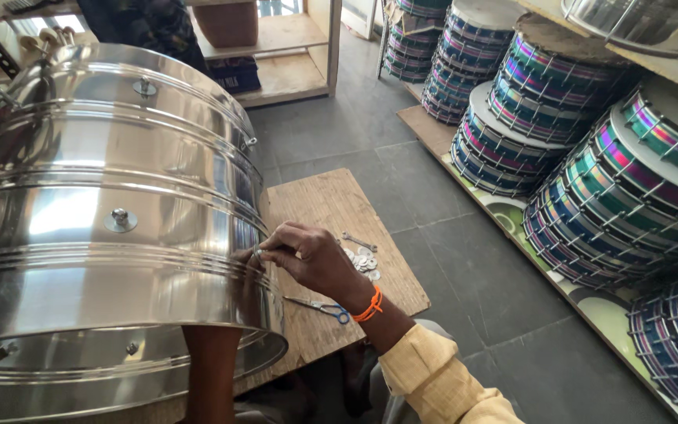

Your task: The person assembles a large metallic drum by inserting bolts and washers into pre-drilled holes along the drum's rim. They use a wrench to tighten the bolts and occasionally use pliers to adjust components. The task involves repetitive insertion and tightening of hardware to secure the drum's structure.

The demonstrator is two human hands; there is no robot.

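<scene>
While the right hand (315, 259) pinched a small metal fastener (258, 252) against the large shiny steel drum shell (103, 235) at frame centre, fingers closed, left forearm inside the shell, hand hidden, grip unclear, blue-handled scissors (325, 307) below on the wooden board (331, 204)

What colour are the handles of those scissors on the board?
Blue, on the scissors lying beside the right hand; seen in the head view.

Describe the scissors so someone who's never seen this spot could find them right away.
Start at the big steel drum shell lying on its side. Beside its open rim is a wooden board. The scissors lie there, under the right hand's wrist; unlike the nearby silver washers and spanner, they have blue handles.
</scene>
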